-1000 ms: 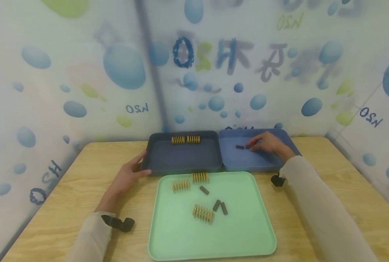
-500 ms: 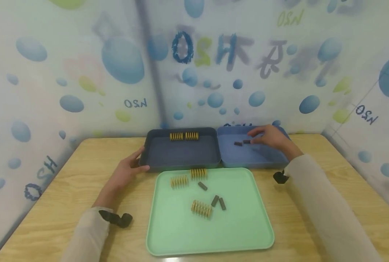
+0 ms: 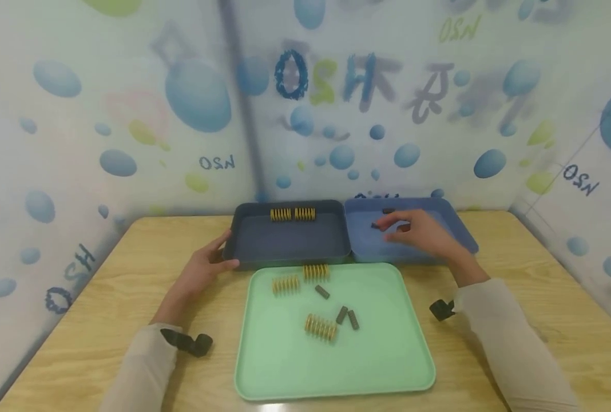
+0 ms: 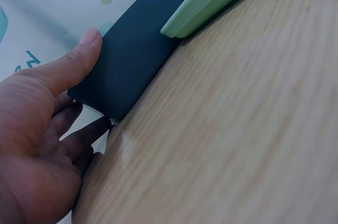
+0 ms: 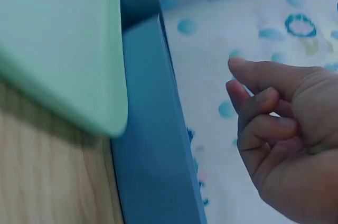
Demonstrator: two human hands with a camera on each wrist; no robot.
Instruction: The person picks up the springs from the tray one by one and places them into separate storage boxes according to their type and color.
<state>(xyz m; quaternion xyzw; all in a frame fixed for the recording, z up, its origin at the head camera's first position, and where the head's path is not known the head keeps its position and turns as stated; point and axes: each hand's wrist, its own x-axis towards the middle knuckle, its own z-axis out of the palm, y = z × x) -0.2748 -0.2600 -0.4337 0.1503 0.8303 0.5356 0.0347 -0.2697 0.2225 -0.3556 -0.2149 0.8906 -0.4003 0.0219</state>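
Note:
My left hand (image 3: 202,268) holds the left corner of the dark blue-grey tray (image 3: 290,243), thumb on its front wall (image 4: 127,49) and other fingers round the side. Two yellow springs (image 3: 292,214) lie along that tray's back. Over the blue tray (image 3: 367,252), my right hand (image 3: 419,232) keeps thumb and index finger apart, with nothing visible between them. Its index fingertip is right at a small dark spring (image 3: 375,225), partly hidden by the hand. A second small dark spring (image 3: 388,210) lies by the back wall. The right wrist view shows the hand (image 5: 290,123) with several fingers bent.
A light green tray (image 3: 336,372) stands in front of both trays on the wooden table (image 3: 99,297). It carries yellow springs (image 3: 321,327) and small dark springs (image 3: 322,292). A patterned wall sheet (image 3: 305,154) rises right behind the trays.
One small dark spring has moved to the blue tray's back wall and is let go. My right hand has come forward and left to the other one. The left hand stays on the dark tray.

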